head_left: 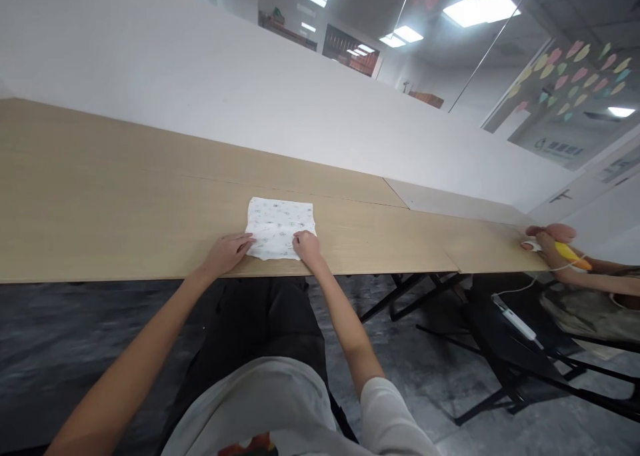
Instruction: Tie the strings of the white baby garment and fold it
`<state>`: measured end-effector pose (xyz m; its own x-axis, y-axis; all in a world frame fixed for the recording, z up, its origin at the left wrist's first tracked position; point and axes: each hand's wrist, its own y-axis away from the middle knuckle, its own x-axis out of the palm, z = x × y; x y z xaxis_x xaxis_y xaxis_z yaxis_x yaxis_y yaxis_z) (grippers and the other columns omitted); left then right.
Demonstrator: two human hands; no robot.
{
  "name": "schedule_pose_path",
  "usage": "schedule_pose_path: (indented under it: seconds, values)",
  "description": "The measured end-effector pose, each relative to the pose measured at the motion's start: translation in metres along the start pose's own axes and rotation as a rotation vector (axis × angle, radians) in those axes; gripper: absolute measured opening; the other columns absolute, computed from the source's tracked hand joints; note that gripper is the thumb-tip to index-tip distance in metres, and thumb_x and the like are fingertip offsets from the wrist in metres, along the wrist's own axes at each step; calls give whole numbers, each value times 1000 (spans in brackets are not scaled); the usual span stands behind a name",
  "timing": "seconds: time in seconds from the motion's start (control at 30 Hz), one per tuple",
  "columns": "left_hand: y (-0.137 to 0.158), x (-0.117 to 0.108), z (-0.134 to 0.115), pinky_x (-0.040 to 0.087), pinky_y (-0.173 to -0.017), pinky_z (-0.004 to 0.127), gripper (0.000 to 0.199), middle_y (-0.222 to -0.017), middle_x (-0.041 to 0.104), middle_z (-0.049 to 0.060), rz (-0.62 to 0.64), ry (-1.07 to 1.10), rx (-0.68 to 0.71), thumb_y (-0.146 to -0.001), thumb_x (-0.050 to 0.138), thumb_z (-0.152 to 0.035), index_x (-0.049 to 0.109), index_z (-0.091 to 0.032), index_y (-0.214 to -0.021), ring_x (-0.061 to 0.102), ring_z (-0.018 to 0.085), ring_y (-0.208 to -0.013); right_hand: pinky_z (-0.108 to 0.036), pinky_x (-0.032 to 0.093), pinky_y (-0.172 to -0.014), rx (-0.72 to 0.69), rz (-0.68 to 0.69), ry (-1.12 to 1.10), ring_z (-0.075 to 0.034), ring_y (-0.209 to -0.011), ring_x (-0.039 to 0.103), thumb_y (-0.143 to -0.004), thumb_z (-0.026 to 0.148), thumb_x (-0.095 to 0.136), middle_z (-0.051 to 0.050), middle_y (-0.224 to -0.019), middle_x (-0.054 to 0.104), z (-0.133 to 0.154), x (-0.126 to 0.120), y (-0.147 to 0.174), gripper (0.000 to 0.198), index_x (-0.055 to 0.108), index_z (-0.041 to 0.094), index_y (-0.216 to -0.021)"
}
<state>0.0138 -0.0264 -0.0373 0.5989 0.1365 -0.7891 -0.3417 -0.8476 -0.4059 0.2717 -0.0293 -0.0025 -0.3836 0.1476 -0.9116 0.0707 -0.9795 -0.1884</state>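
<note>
Between the left grip [227, 252] and right grip [307, 246], a patterned white cloth [277, 224] is laid on the tabletop [150, 209]. It is touched at its sides by both; whether it is clamped in either cannot be told.

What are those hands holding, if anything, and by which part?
The right hand seems to pinch the white, printed, rectangular cloth near its right edge; the left hand touches its left edge, grip unclear.

Likely office, long pale-wood tabletop [100, 196], smooth white half-wall [200, 76] along far edge, clear glass partition [450, 66] above, rectangular white ceiling lights [483, 8].
</note>
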Motion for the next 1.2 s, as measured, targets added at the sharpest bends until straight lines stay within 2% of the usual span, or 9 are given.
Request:
schedule_pose_path:
  seconds: [0.13, 0.2, 0.37, 0.53, 0.73, 0.83, 0.93, 1.1, 1.2]
  values:
    - [-1, -11, 10, 45, -111, 46, 61, -133, 69, 13, -70, 45, 9, -98, 27, -52, 70, -18, -124, 62, 29, -124, -28, 48, -91, -79, -152, -6, -22, -103, 65, -96, 8, 47, -16, -111, 71, -24, -7, 8, 33, 77, 11, -110]
    - [-2, -17, 16, 45, -111, 46, 55, -132, 69, 11, -84, 36, 40, -97, 29, -46, 71, -20, -123, 62, 28, -123, -29, 48, -93, -72, -198, -26, -22, -103, 64, -94, 2, 46, -15, -110, 70, -45, -13, 10, 37, 77, 12, -112]
    - [-6, -17, 22, 43, -112, 47, 42, -131, 70, 8, 75, -12, 90, -88, 44, -39, 79, -27, -109, 61, 29, -123, -34, 48, -98, -224, -124, -31, -24, -104, 64, -91, 1, 53, -14, -108, 73, -87, -22, 12, 35, 80, 17, -107]
    - [-5, -11, 23, 43, -112, 45, 45, -131, 69, 10, 151, 49, 70, -90, 42, -44, 77, -25, -112, 62, 29, -122, -38, 50, -102, -347, -114, -110, -24, -112, 64, -89, -1, 55, -14, -117, 70, -93, -15, 17, 37, 82, 20, -102]
    - [8, -16, 16, 42, -112, 51, 56, -125, 72, 12, 104, 173, -29, -88, 42, -62, 74, -23, -110, 61, 33, -121, -41, 46, -109, -403, -83, -354, -24, -120, 60, -90, 9, 54, -13, -122, 67, -94, -21, 30, 29, 77, 19, -104]
    - [8, -24, 2, 47, -109, 47, 67, -123, 73, 12, 34, 371, -104, -84, 45, -75, 73, -21, -111, 63, 33, -118, -39, 47, -105, -331, -52, -560, -23, -111, 64, -90, 15, 53, -10, -115, 71, -88, -27, 26, 23, 74, 19, -98]
    - [-10, -29, -9, 50, -106, 44, 70, -117, 74, 12, -100, 527, -207, -79, 51, -78, 72, -19, -109, 64, 32, -114, -35, 50, -95, -173, -123, -744, -22, -97, 65, -91, 21, 51, -6, -99, 73, -76, -29, 4, 20, 70, 18, -95]
    - [-66, -25, -8, 54, -98, 43, 48, -111, 75, 14, -375, 587, -452, -85, 58, -44, 66, -12, -120, 69, 28, -105, -29, 51, -83, 175, -304, -730, -19, -82, 64, -92, 19, 47, -3, -83, 69, -51, -23, -54, 26, 62, 15, -112]
    - [-87, -15, -1, 50, -104, 45, 43, -118, 73, 18, -353, 418, -604, -84, 56, -28, 65, -11, -123, 67, 31, -114, -32, 52, -89, 300, -265, -554, -22, -90, 68, -92, 19, 49, -8, -90, 72, -43, -13, -75, 20, 63, 16, -106]
